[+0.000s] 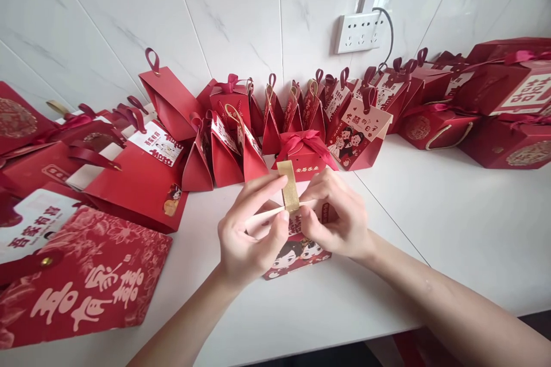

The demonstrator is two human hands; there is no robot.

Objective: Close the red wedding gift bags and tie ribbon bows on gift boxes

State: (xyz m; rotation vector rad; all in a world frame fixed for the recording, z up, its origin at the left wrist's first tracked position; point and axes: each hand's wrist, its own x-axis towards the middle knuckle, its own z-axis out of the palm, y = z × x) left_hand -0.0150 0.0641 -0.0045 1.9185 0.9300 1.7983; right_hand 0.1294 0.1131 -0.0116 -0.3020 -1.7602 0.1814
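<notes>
Red printed cardboard box (297,255): top edge pinched

Box is supported on the white tabletop (361,307), before a bow-tied red carton (297,160). A flat gold ribbon strip (288,186) is seen upright at the box's top edge. Edge is pinched by left hand (253,229) and right hand (338,215), each grip closed on it.

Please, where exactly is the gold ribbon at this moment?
In the head view, the gold ribbon sticks up just right of centre, between the left hand and the right hand, at the top of the printed box.
</notes>
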